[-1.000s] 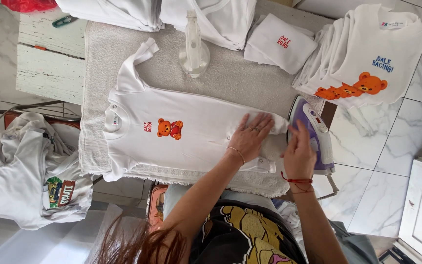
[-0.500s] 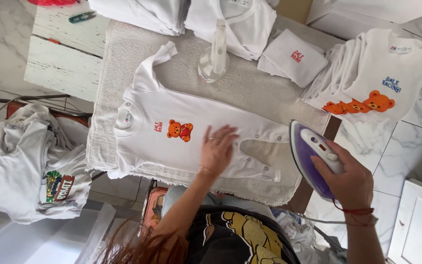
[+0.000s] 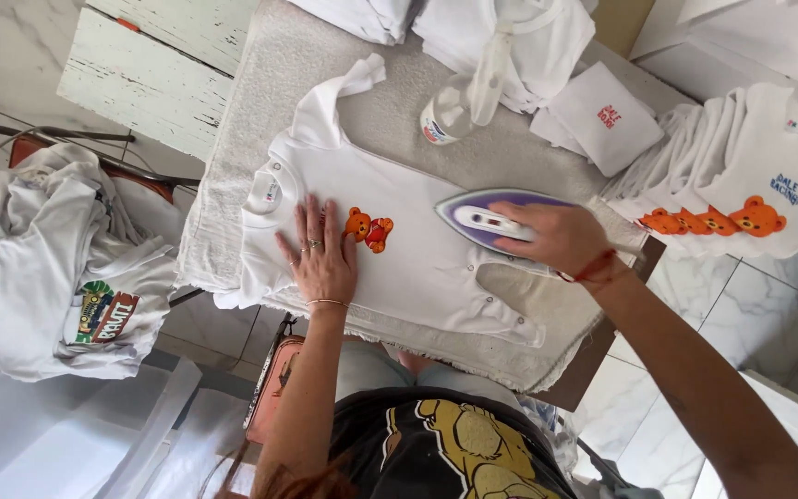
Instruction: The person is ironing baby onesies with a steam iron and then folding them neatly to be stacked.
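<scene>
Since the earlier frame: iron point(image 3: 496, 222) moved from beyond the board edge onto the white bodysuit point(image 3: 399, 249); left hand point(image 3: 320, 254) shifted toward its collar

Bodysuit lies flat on the grey towel point(image 3: 260, 111), with the spray bottle point(image 3: 445, 115) above it. Left hand rests palm down, fingers spread, just left of the bear print point(image 3: 368, 228), holding the cloth flat. Right hand point(image 3: 556, 238) is wrapped around the iron handle, right of the print. Pressing appears to be under way
</scene>
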